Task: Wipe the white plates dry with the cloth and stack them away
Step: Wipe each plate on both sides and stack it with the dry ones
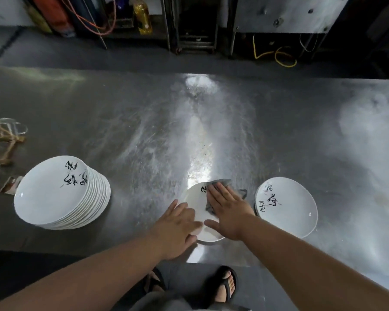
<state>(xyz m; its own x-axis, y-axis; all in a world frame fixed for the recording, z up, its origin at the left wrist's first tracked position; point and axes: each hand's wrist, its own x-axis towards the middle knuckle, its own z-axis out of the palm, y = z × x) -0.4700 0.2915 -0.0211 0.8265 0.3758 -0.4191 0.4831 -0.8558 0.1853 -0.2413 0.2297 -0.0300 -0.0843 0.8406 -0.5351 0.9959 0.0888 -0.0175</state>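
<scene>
A white plate (197, 199) with black brush lettering lies flat near the front edge of the steel table. My right hand (228, 212) lies flat with straight fingers on a grey cloth (220, 183), pressing it onto the plate. My left hand (177, 227) rests on the plate's near left rim, fingers stretched across it. A tall stack of several like plates (54, 196) stands at the left. A low pile of plates (288, 207) sits just right of my right hand.
The steel table (211, 122) stretches wide to the back and right. Twine and a clear container (5, 135) lie at its left edge. Beyond the table are a yellow oil bottle (142, 14), cables and metal cabinets. My sandalled feet (225, 283) show below the front edge.
</scene>
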